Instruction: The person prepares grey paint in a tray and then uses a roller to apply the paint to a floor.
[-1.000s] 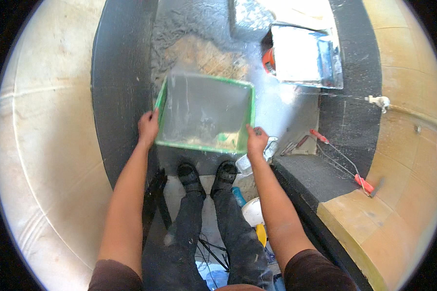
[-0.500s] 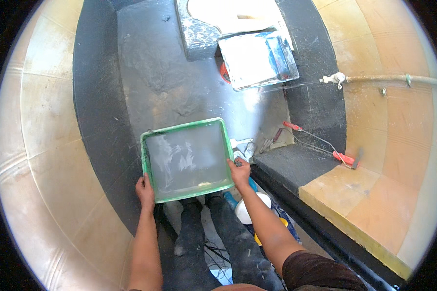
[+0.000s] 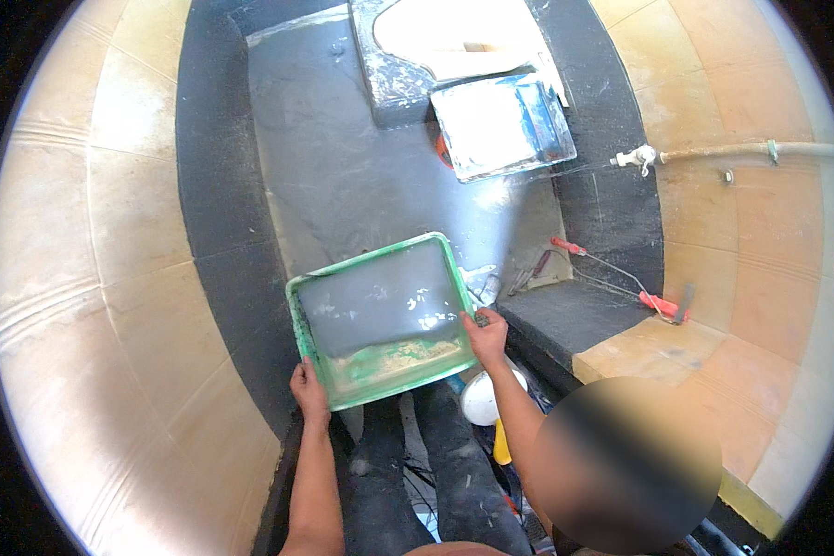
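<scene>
A green rectangular plastic tray [image 3: 366, 253] hangs over my legs, carried between my two hands. Cloudy grey liquid [image 3: 380, 301] has pooled toward its far side. Bare green bottom with pale sediment [image 3: 403, 361] shows along the near side, so the tray tips away from me. My left hand [image 3: 309, 394] grips the left rim near the closer corner. On the opposite rim, my right hand [image 3: 487, 336] has its fingers closed round the edge. The undersides of both grips are hidden.
Beyond the tray, a blue-and-white stained tray [image 3: 500, 130] sits by a dark raised block with a white basin [image 3: 454, 28]. Water streams from a wall tap [image 3: 634, 159]. A red-handled roller frame [image 3: 612, 269] lies on the right ledge. A white bucket [image 3: 480, 400] stands near my legs.
The tray has tipped away from me, and its liquid has run to the far side, baring the near bottom. Tray and hands appear slightly farther right and lower in view.
</scene>
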Tool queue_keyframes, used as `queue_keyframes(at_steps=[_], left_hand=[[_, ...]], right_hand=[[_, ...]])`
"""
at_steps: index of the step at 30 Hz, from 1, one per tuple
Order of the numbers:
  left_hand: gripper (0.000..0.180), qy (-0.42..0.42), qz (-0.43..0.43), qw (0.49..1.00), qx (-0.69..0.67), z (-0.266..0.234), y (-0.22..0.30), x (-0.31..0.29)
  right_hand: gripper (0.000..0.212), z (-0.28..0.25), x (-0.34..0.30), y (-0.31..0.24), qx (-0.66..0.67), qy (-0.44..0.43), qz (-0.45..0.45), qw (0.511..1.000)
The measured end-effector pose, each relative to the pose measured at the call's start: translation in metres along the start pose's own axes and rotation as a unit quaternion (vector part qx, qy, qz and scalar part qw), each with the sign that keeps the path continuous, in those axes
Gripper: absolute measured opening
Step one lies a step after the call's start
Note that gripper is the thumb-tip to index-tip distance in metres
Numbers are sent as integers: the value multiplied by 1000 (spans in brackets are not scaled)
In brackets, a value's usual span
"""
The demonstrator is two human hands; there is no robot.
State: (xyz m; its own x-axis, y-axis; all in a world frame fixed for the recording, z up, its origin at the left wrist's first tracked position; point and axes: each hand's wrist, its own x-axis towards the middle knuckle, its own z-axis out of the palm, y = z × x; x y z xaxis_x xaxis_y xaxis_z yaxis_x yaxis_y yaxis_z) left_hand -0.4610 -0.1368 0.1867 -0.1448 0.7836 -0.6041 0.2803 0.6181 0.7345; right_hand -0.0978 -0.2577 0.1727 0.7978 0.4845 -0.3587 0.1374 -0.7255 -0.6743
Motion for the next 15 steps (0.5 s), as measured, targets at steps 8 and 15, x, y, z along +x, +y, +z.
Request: queue_keyframes(at_steps=[8,15], left_hand=[[33,3,-22,997,-67,-6,60,-37],[37,-49,61,996,35,73,267,-9]], right_hand=[[42,-6,17,-29,30,-45,15,998],[52,-67,146,-112,38,-56,40,997]])
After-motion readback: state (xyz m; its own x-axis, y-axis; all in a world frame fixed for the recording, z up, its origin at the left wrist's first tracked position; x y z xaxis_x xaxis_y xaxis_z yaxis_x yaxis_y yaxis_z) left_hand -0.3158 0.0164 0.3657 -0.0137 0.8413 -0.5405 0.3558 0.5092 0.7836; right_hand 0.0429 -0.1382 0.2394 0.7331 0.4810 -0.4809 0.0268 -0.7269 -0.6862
